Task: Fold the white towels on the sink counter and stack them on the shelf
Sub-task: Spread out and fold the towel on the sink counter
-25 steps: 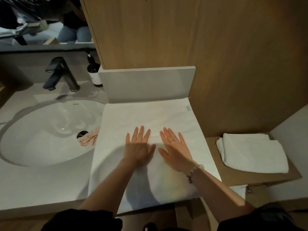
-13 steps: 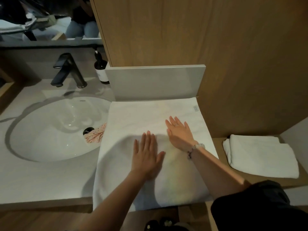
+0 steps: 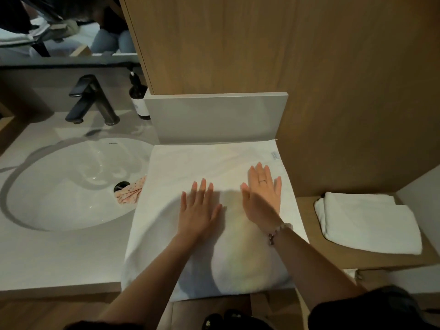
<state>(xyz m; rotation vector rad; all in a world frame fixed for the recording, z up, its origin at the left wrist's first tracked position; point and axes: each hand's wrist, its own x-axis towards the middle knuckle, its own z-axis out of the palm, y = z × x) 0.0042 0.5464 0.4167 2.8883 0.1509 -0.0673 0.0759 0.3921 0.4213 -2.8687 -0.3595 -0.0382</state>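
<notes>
White towel lies spread on the sink counter just beside the basin, its near edge hanging over the front. My left hand and right hand both press flat on it, fingers straight and slightly spread, gripping nothing. A folded towel sits on the low wooden shelf to my right. A black faucet stands behind the basin.

One head-worn wide-angle view looks steeply down, close over the tabletop, sink basin left, shelf right.
</notes>
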